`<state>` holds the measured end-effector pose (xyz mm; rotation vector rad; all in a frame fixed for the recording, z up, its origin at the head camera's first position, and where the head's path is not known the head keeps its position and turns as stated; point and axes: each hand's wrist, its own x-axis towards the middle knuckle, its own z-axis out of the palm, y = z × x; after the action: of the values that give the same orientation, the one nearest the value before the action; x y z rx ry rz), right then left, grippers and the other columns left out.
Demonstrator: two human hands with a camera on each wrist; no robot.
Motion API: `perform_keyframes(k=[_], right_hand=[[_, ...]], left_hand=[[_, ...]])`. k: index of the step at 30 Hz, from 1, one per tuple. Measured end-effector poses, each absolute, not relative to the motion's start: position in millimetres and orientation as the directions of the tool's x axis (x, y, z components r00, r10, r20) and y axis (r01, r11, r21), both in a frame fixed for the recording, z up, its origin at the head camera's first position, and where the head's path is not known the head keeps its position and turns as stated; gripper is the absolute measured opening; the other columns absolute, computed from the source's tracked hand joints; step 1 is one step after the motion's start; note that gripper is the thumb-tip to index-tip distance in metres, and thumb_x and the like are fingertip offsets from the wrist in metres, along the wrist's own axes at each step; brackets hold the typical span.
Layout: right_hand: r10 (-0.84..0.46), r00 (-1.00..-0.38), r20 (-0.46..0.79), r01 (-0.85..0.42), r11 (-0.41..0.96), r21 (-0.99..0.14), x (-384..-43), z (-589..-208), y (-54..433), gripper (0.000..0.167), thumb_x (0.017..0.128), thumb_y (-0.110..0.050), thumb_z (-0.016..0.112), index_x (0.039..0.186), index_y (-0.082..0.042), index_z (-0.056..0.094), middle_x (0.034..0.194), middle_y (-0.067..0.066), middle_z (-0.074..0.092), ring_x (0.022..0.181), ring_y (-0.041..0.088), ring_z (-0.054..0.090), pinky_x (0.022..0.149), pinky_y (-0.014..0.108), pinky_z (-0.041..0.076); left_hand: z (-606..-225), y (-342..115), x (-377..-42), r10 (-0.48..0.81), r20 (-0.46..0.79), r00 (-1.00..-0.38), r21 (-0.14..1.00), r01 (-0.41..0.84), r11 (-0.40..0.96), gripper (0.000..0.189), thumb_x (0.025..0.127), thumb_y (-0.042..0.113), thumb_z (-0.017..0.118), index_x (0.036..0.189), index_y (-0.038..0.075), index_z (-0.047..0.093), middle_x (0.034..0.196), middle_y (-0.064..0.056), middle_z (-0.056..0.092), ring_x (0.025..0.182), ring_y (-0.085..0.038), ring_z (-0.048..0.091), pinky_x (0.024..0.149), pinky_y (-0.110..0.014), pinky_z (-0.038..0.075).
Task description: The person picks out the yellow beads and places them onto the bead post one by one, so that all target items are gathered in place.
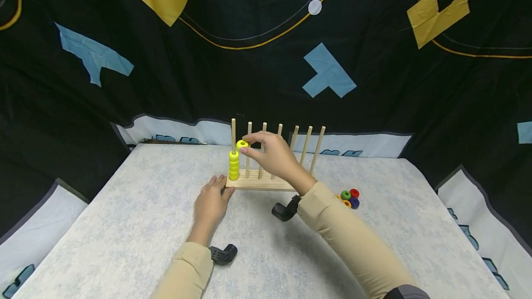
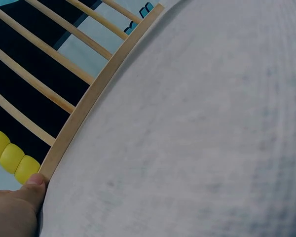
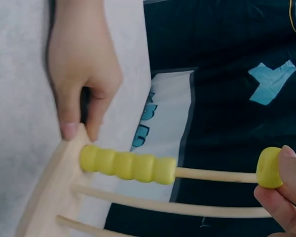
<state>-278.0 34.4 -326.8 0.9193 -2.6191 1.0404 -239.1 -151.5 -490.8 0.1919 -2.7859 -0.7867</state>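
Pale blue tape patch (image 1: 93, 52) at upper L of frame, on black cloth (image 1: 249, 86). Below, approx. centre of the tabletop (image 1: 124, 225), the L hand (image 1: 211, 202) has its fingers gripping the L end of a wooden base (image 1: 266, 186), thumb on front edge. Next, yellow bead stack (image 1: 234, 166) sits low on the leftmost rod (image 1: 233, 133), upper part of rod bare. Just R of that rod, above stack ht., a single yellow bead (image 1: 241, 146) is off the rod, hole showing; can't tell if it touches. R hand (image 1: 276, 153) pinches this bead betw. thumb & fingers, arm crossing in front of the other rods (image 1: 305, 146). Far R of base, loose beads (image 1: 346, 195) (red, green, blue, orange etc.) lie grouped, partly hidden by R sleeve (image 1: 353, 239).
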Motion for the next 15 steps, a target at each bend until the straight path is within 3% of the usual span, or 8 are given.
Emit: perform_keyframes(k=[7,15], right_hand=[[-0.434,-0.813,0.389,-0.582,0.574,-0.576,-286,-305,19,0.037,0.093,-0.035,0.07,0.127,-0.018,0.068,0.128,-0.003,0.068,0.127,0.016,0.059,0.108,0.037,0.049],[-0.365,-0.833,0.415,-0.552,0.596,-0.583,-296,-289,4,0.04,0.094,-0.037,0.068,0.129,-0.017,0.066,0.127,-0.002,0.067,0.117,0.017,0.063,0.094,0.031,0.056]], left_hand=[[-490,-150,-239,-0.183,0.198,-0.963,0.53,-0.052,0.847,0.056,0.098,0.043,0.059,0.144,0.011,0.052,0.151,-0.008,0.05,0.144,-0.036,0.04,0.11,-0.063,0.039],[-490,-151,-239,-0.183,0.202,-0.962,0.536,-0.048,0.843,0.056,0.098,0.04,0.061,0.144,0.008,0.052,0.15,-0.01,0.05,0.143,-0.037,0.041,0.11,-0.063,0.039]])
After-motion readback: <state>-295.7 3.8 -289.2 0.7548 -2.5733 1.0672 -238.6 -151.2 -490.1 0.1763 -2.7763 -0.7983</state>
